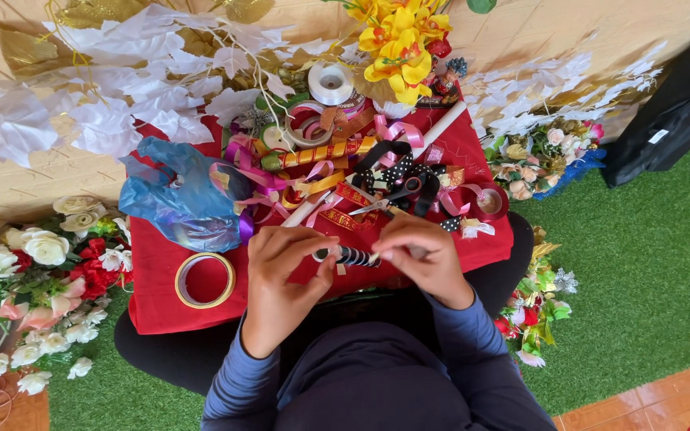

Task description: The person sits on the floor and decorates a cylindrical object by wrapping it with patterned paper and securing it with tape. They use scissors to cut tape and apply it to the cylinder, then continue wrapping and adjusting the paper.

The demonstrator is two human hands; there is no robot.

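While I look down from the head camera, I start at the far left, where white and red artificial flowers (41, 271) lie on the green turf (648, 271). Next comes the red cloth (153, 303) spread over the surface, with a ring of tape (204, 280) lying flat near its front left corner and a crumpled blue plastic bag (181, 199) behind it. My left hand (285, 275) is closed, thumb and fingers pinching the left end of a small roll of black-and-white striped ribbon (353, 256), held above the front edge of the cloth. My right hand (425, 255) is closed on the other end of it, fingertips bunched together. Just behind my hands a tangle of coloured ribbons (337, 172) covers the cloth, scissors (397, 198) lying among them. Yellow flowers (399, 40) stand at the back, and another bunch of pale flowers (541, 156) sits to the right.
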